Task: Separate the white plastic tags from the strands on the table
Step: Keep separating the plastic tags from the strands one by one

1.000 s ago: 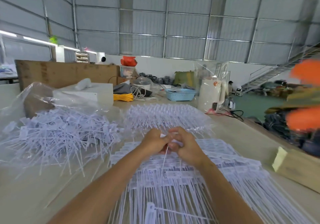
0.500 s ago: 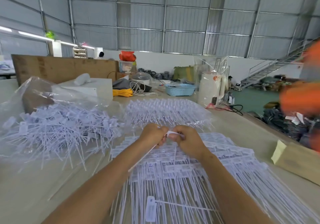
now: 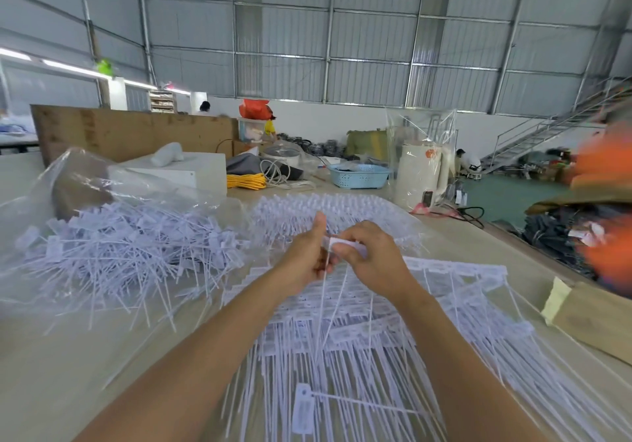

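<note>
While the joined sheet of tags (image 3: 427,305) lies spread on the table (image 3: 51,373), left hand (image 3: 304,257) and right hand (image 3: 369,260) both pinch one white tag (image 3: 345,244) above it, thumbs close, likely to snap it free, strands dangling

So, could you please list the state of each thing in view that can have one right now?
Left hand: raised above the table, gripping strands.
Right hand: pinching a white tag.
Loose tag pile: jumbled on a clear plastic bag.
Tag sheets: lying flat, fanned out, still joined.
Single tag: lying loose on the sheets.
Blue basket: upright.
</note>
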